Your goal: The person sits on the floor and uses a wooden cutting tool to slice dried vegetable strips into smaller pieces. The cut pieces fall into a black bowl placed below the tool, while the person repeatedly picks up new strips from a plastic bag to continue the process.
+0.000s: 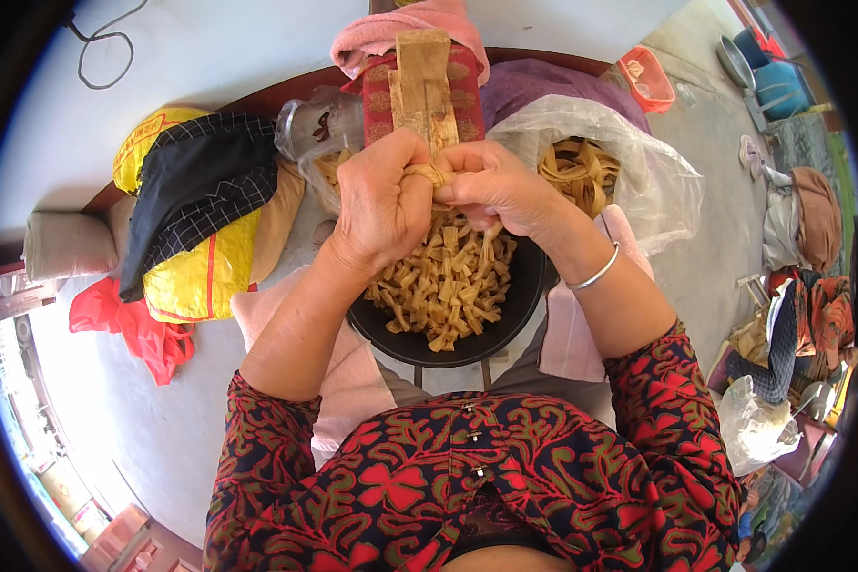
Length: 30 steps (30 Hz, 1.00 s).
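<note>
Both my hands grip one pliable tan strip point(429, 173), which looks looped or knotted between them. My left hand point(386, 200) is curled into a fist around one end. With thumb and fingers my right hand point(500, 184) pinches the other side. Directly below them a round black basin point(465, 355) holds a heap of small knotted tan pieces point(447, 282). Just beyond my hands lies a worn wooden board point(423, 86) on a red patterned cloth point(466, 107). To the right, loose tan strips point(579, 171) fill an open translucent plastic bag point(654, 186).
Another clear bag point(322, 125) stands left of the board. Yellow sacks point(211, 268) under dark cloth point(200, 179) and a red bag point(143, 329) lie left. A pink towel point(415, 28) sits behind the board, a red plastic basket point(647, 79) farther right. Another person point(822, 314) appears at far right.
</note>
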Available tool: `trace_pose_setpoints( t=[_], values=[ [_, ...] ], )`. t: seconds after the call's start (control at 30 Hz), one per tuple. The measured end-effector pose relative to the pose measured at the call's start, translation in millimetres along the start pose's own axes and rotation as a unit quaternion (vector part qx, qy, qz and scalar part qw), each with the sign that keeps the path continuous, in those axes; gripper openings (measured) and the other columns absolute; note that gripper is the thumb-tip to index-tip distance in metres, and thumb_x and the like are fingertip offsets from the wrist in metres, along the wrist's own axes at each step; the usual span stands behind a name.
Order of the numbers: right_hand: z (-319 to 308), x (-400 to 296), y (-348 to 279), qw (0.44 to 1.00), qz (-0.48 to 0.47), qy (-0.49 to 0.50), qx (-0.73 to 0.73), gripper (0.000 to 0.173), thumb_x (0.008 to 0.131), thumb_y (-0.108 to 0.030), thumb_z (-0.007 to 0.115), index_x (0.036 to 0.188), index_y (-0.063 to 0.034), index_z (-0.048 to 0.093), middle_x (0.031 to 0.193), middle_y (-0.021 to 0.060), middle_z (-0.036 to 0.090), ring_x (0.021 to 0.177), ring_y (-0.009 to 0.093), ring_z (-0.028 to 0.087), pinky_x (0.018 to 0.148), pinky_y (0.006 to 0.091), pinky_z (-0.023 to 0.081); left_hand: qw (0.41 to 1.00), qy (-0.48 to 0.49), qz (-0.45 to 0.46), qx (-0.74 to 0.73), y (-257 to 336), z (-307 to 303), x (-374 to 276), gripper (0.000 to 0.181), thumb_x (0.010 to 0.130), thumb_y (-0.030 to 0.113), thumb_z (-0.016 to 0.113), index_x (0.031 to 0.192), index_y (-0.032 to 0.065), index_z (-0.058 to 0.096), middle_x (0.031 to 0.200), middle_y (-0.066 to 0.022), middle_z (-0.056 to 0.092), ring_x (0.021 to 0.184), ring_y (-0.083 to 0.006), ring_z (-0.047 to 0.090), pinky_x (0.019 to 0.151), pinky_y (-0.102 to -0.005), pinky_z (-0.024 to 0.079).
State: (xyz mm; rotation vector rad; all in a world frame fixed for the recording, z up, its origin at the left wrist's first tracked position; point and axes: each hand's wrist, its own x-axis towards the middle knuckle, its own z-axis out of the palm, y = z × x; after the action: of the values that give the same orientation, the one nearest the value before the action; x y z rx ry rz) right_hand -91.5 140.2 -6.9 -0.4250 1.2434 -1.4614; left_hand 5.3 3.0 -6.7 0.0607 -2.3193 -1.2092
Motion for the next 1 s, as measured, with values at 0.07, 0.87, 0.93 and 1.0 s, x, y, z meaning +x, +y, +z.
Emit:
trace_pose_setpoints(
  t=[0.07,0.87,0.93,1.0],
  values=[
    [4.4,0.9,-0.1,0.987,-0.109,0.067,-0.099,0.013,0.073,-0.006,0.066,0.072,-0.0039,0.053,0.06,-0.0029,0.052,0.051,0.002,0.043,0.043,0.0188,0.03,0.995,-0.009,-0.093,-0.033,-2.9,0.0,-1.2,0.004,0.071,0.0,0.048,0.071,-0.0005,0.053,0.06,-0.0121,0.051,0.056,-0.023,0.052,0.054,-0.0321,0.042],
    [-13.5,5.4,11.1,0.994,-0.092,-0.011,0.064,0.013,0.089,-0.019,0.056,0.088,-0.0056,0.057,0.054,-0.0056,0.036,0.043,0.003,0.029,0.038,0.018,0.025,0.971,-0.191,-0.124,-0.07,-5.5,-13.7,10.7,0.02,0.081,0.016,0.064,0.073,0.0007,0.054,0.053,-0.007,0.048,0.044,-0.015,0.047,0.043,-0.0257,0.038],
    [-12.3,2.2,5.8,0.99,-0.082,-0.013,0.112,0.014,0.09,-0.02,0.056,0.091,-0.0052,0.056,0.053,-0.0059,0.036,0.042,0.003,0.028,0.038,0.0183,0.024,0.888,-0.223,-0.289,-0.278,-7.3,-13.8,10.5,0.02,0.085,0.017,0.06,0.072,0.0025,0.053,0.051,-0.0023,0.045,0.041,-0.0118,0.041,0.041,-0.0229,0.034],
    [-12.4,-4.9,-6.3,0.989,-0.088,-0.017,0.114,0.018,0.089,-0.022,0.057,0.086,-0.0036,0.057,0.053,-0.0059,0.038,0.042,0.003,0.03,0.038,0.0185,0.026,0.779,-0.202,-0.336,-0.489,-10.4,-18.0,9.9,0.024,0.086,0.018,0.058,0.068,0.0051,0.051,0.05,0.0018,0.038,0.04,-0.0082,0.034,0.039,-0.0208,0.03]
  ],
)
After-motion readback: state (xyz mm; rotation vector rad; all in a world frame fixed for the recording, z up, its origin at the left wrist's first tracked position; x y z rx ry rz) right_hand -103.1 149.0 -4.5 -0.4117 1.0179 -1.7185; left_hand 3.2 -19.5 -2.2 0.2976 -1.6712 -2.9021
